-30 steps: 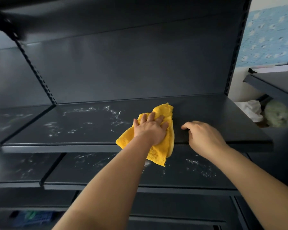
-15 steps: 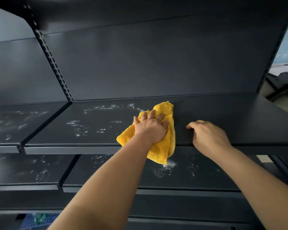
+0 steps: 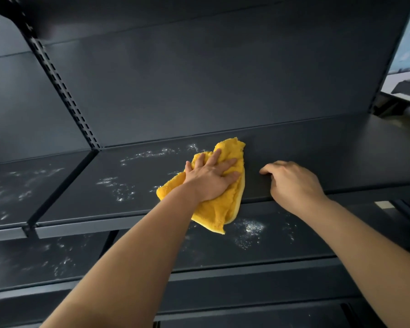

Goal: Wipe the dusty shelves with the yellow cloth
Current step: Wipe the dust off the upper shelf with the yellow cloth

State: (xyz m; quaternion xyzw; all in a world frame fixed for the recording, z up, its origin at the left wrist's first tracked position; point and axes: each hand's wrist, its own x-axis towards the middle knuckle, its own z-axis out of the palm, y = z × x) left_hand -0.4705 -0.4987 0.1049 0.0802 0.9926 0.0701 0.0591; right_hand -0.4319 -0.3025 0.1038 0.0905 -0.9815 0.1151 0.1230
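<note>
**Left fingers flatten onto the cloth**

Since a moment ago my left hand (image 3: pixel 211 181) has opened from bunched to flat, fingers splayed, pressing the yellow cloth (image 3: pixel 213 214) onto the shelf (image 3: pixel 317 150), with white dust (image 3: pixel 118 185) just to its left. It is soft, light, crumpled terry with a corner drooping over the near edge, best driven under a flat palm. My right hand (image 3: pixel 294 183) rests curled at that edge; I cannot tell whether it grips.

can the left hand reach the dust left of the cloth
Probably yes: the left hand presses the yellow cloth on the shelf, and nothing stands between it and the dust.
</note>
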